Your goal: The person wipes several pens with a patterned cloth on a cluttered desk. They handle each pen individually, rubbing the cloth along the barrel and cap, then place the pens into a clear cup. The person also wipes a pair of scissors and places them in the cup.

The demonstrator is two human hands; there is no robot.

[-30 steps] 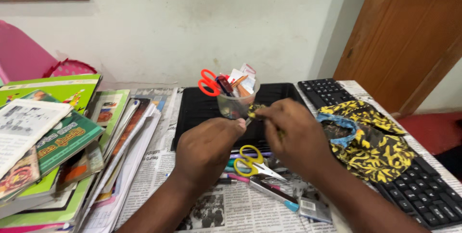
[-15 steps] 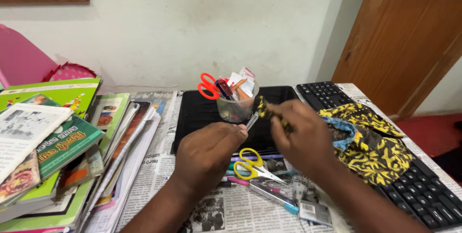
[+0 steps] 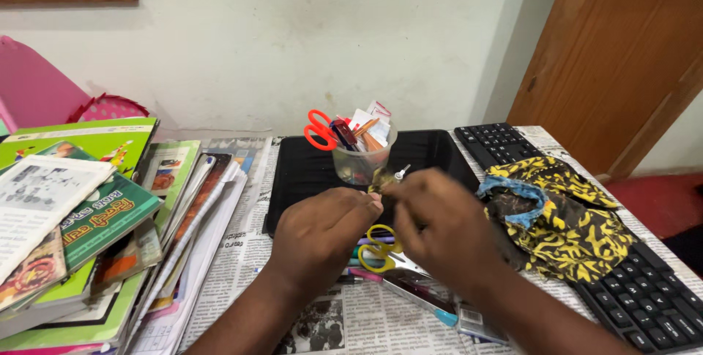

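My left hand (image 3: pixel 322 234) and my right hand (image 3: pixel 439 227) meet above the table, both pinching a thin pen-like object (image 3: pixel 388 177) with a yellow-and-black patterned wrap and a silver tip pointing up. My right hand is blurred. Just behind the object stands a clear plastic cup (image 3: pixel 359 164) holding orange-handled scissors (image 3: pixel 318 129), pens and paper bits. Yellow-handled scissors (image 3: pixel 377 247) lie on the newspaper under my hands, among several pens.
A black tray (image 3: pixel 432 151) sits behind the cup. A black keyboard (image 3: pixel 644 293) runs along the right, partly under a yellow-and-black patterned cloth (image 3: pixel 564 216). A pile of books (image 3: pixel 88 216) fills the left. Newspaper (image 3: pixel 234 252) covers the table.
My right hand has dropped and moved left toward my left hand. The patterned object has turned, its silver tip now pointing up instead of toward my left hand.
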